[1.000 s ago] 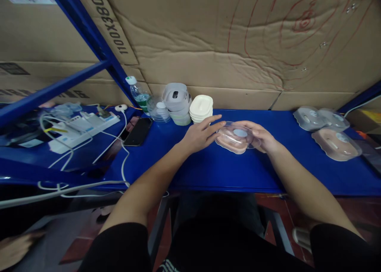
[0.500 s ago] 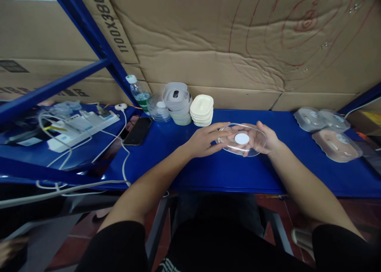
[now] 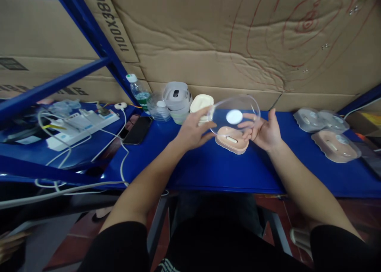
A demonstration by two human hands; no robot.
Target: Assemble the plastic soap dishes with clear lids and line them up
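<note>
Rising at 12 o'clock is a wall of creased brown cardboard [image 3: 190,34]; below it spreads a glossy blue tabletop [image 3: 208,169]. At the dial's centre, a clear, rounded plastic cover [image 3: 224,112] is held up, tilted. Between 8 and 9, the left hand [image 3: 195,129] pinches the cover's rim; toward 4, the right hand [image 3: 264,133] is unclenched, its fingers showing through the clear plastic, contact uncertain. At 6, a salmon-pink oblong container [image 3: 233,146] lies on the tabletop. A light rim grip, with the free palm supporting the opposite edge, should prevent flexing and spare the round white sticker [image 3: 234,117].
</note>
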